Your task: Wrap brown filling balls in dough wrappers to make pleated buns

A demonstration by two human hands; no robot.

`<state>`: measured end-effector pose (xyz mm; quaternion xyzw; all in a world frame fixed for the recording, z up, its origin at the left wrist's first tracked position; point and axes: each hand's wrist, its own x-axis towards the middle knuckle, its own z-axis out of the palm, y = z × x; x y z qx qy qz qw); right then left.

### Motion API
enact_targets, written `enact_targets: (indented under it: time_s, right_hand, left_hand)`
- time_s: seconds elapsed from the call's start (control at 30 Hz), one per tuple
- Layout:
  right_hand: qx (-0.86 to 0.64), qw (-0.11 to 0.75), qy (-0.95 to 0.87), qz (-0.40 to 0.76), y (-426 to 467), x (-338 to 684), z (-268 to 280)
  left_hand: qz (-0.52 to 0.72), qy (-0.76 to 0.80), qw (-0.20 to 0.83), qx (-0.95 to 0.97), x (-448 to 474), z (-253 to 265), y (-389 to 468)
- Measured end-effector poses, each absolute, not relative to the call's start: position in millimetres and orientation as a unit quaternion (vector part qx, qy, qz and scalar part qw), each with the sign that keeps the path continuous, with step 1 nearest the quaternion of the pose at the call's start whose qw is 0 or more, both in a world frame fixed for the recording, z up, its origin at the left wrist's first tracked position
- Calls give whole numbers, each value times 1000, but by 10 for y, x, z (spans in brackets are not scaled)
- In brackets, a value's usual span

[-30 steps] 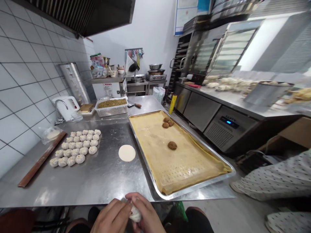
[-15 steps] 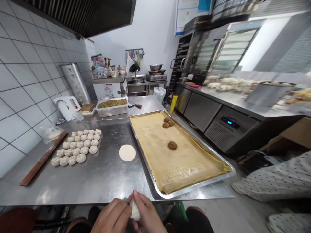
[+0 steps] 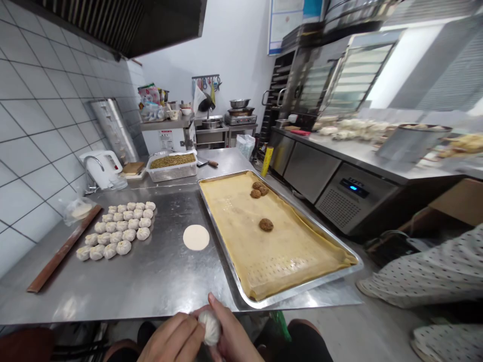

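At the table's front edge, a white pleated bun (image 3: 210,328) sits between my two hands. My left hand (image 3: 171,339) closes its fingers on the bun's left side, while my right hand (image 3: 234,334) cups it from the right with the thumb pointing up. Ahead of them a flat round dough wrapper (image 3: 196,237) lies on the steel table (image 3: 169,281). Several finished pleated buns (image 3: 124,247) stand in rows to the left. On the right, a lined metal tray (image 3: 234,226) bears one brown filling ball (image 3: 266,224) and a small cluster of others (image 3: 258,189) farther back.
A wooden strip (image 3: 64,249) lies left of the buns, near a plastic bag (image 3: 77,208). Behind are a white kettle (image 3: 101,168), a tub of chopped filling (image 3: 171,166) and a wooden-handled blade (image 3: 207,162). A person's spotted clothing (image 3: 433,269) shows at right.
The bun has turned in my hands, so more of its pleated side shows. My right hand has shifted slightly. The view has swung a little; the things on the table stay put.
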<state>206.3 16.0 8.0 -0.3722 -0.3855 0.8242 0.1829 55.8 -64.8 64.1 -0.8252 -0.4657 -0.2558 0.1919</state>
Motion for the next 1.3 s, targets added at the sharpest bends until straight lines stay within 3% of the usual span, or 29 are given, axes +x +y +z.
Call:
enact_targets:
  time_s: [0.23,0.4,0.53,0.7,0.9,1.03,1.17,1.3]
  right_hand:
    - [-377,211,-420,798,196,2062,32]
    - [-368,169,-448,797,219,2032,24]
    - [-341,219,-339,849,210,1993,-7]
    - [-356,268,-300,843,196,1843,-148]
    - [-397,313,-541,673,405,1748,-186]
    - [-409,337,-670,519,563,1732,-197]
    - [-400,332,-703,486,591,1722,-339]
    - [-400,367,-674,501,576,1719,-412]
  left_hand:
    - [-264,-468,173,-826,590,659,-580]
    - [-315,-480,94,-813,496,554,-595]
    - [-327,-543,1,-773,363,323,-664]
    - [-296,-603,18,-741,413,6,-631]
    - [-325,-723,-38,-609,20,-120,-322]
    - [-337,-822,-4,-459,-756,-63,57]
    - [-359,-839,33,-406,-1237,40,270]
    - [-394,-828,42,-396,-1001,122,134]
